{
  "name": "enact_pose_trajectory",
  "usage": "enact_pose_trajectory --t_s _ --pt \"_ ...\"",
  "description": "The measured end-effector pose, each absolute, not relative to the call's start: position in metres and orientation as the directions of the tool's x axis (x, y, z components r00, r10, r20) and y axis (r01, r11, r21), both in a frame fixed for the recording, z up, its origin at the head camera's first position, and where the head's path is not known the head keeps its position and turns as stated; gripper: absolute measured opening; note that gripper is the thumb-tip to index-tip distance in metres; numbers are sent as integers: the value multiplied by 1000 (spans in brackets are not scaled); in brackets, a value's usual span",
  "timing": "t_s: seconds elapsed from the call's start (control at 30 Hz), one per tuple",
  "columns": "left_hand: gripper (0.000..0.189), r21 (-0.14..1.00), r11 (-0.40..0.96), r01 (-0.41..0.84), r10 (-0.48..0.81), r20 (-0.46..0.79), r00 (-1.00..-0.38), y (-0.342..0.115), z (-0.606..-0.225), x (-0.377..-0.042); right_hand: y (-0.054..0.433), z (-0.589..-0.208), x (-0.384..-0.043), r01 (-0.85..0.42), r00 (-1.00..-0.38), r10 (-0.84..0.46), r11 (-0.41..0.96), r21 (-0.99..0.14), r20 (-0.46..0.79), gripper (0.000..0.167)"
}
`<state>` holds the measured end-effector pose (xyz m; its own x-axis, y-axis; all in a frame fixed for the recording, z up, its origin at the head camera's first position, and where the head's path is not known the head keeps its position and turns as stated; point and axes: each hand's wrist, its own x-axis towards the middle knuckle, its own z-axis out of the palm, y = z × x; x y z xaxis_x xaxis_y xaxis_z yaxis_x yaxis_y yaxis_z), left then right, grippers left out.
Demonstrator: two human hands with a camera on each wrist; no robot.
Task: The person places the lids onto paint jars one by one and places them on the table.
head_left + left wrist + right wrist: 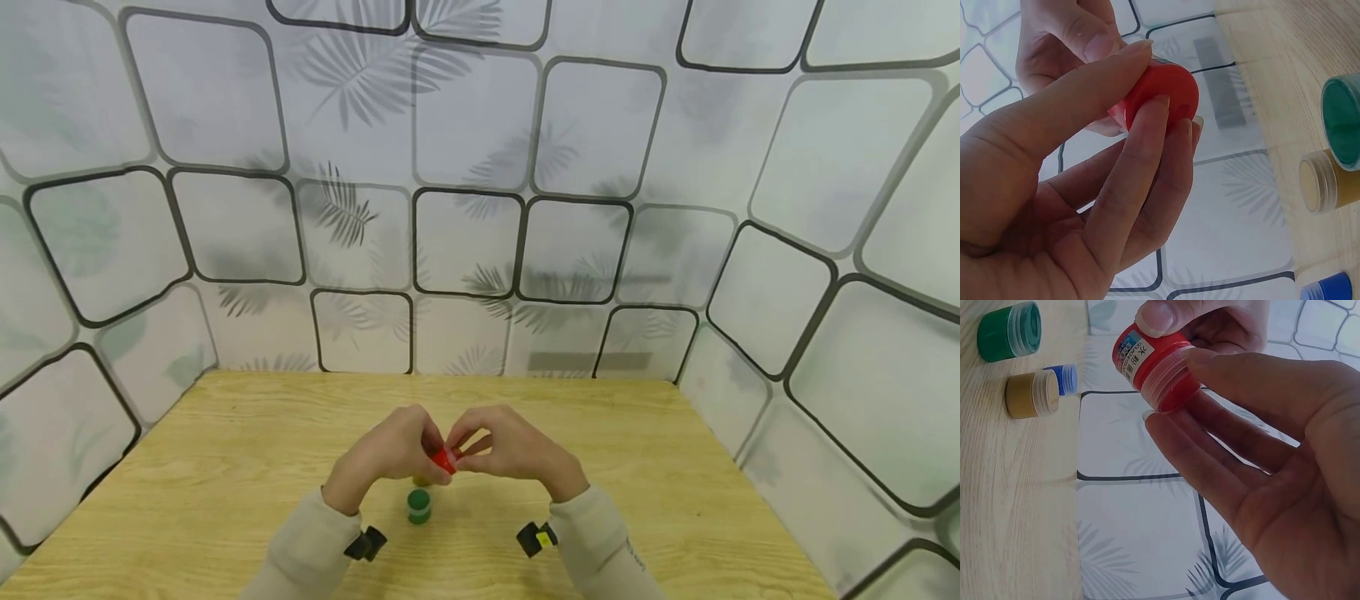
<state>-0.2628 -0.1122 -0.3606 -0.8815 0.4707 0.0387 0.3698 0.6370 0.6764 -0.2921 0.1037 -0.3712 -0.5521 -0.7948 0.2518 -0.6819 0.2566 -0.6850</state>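
A small red paint jar (pixel 1127 355) with a printed label and a clear ribbed lid (pixel 1169 378) is held up above the table between both hands. My left hand (pixel 393 442) grips the jar's body, its fingertips against the red base (pixel 1179 84) in the left wrist view. My right hand (pixel 513 446) has its thumb and fingertips around the lid end. The jar is tilted, and red shows through the lid. In the head view the fingers hide much of the jar (pixel 444 460).
Below the hands, a green paint jar (pixel 418 506) stands on the wood-grain table (pixel 262 467). Close to it are an ochre jar (pixel 1021 397) and a blue jar (pixel 1067 379). A patterned wall covering (pixel 472 117) rises behind the table and along its sides.
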Motion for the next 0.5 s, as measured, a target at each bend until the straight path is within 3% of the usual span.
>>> enact_pose_trajectory --t_s 0.5 --pt "12 680 616 398 501 52 -864 -113 -363 -264 103 -372 -292 -666 -608 -768 354 -656 202 15"
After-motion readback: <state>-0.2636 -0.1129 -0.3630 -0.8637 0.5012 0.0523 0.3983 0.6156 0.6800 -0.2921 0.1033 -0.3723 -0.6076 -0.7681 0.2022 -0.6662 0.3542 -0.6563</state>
